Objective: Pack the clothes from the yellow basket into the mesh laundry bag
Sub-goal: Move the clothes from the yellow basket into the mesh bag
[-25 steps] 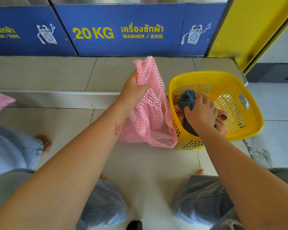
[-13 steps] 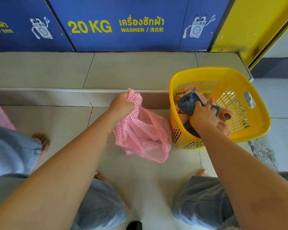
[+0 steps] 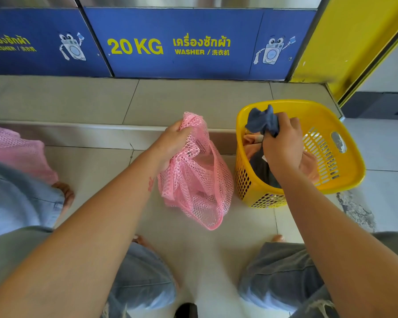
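Right hand (image 3: 283, 145) grips limp, light cloth (image 3: 261, 121) over basket (image 3: 345, 180); left hand (image 3: 172, 141) clutches floppy bag (image 3: 193, 177) rim, best held bunched.

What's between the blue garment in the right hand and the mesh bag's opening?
Nothing visible. The right hand holds the blue garment over the yellow basket; the left hand holds the pink mesh bag beside it.

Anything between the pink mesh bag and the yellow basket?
Head view: nothing; mesh bag sits just left of yellow basket, only a sliver of floor tile between.
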Motion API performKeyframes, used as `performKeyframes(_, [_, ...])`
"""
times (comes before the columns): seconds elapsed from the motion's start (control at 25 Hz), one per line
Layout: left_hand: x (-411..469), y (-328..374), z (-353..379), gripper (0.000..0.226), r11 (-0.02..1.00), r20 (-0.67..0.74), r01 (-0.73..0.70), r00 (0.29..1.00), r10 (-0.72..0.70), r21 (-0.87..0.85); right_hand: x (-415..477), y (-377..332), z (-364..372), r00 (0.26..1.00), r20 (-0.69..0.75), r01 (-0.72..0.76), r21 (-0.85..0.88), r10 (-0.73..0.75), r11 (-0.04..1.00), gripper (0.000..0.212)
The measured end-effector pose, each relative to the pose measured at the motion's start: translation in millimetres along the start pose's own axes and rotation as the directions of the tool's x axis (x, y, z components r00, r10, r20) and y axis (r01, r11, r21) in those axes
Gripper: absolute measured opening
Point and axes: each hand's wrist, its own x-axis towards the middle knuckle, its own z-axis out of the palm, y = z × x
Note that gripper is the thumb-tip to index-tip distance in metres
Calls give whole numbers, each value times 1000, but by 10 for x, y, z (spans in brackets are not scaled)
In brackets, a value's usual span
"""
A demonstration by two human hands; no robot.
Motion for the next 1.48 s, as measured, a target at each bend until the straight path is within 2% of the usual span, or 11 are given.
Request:
performKeyframes(0.28, [-43, 185, 53, 43, 992, 22, -22, 999, 25, -126, 72, -781, -477, 965, -174, 255, 458, -195, 852, 11])
performKeyframes(0.4, [-38, 268, 65, 42, 982, 68, -25, 997, 39, -188, -62, -1069, -506, 946, -75, 301, 552, -314, 777, 15])
performKeyframes(0.52, [-37, 318, 83, 25, 976, 16, -86, 996, 91, -199, -319, -1055, -154, 931, 226, 164, 440, -286, 883, 19])
performKeyframes(0.6, [-58, 343, 69, 45, 987, -17, -63, 998, 61, -147, -514, -963, 168, 868, 458, 72, 262, -189, 963, 22])
performKeyframes(0.8, [-81, 287, 27, 56, 997, 41, -46, 998, 48, -68, -787, -840, 521, 548, 802, 520, -105, -237, 848, 33])
performKeyframes(0.88, [-64, 230, -19, 58, 996, 21, -55, 998, 57, -65, -766, -839, 437, 595, 739, 542, -78, -316, 836, 28])
performKeyframes(0.96, [-52, 175, -46, 64, 998, 6, -42, 999, 43, -53, -679, -802, 300, 767, 466, 499, -1, -441, 866, 20])
performKeyframes(1.08, [-27, 117, -39, 69, 999, 4, -15, 1000, 15, -44, -404, -470, 208, 924, 316, 262, -116, -215, 958, 39])
performKeyframes(1.24, [-21, 88, -20, 64, 999, 0, -23, 1000, 23, -46, -269, -81, 169, 719, 687, -239, 102, 105, 966, 59])
performKeyframes(1.32, [-34, 81, -29, 64, 999, 19, -10, 1000, 11, -42, -242, -34, 158, 611, 785, -259, 78, 101, 963, 54])
performKeyframes(1.48, [-46, 44, -73, 67, 999, 21, 12, 1000, -11, -39, -104, -23, 167, 721, 691, -61, 133, -49, 989, 46])
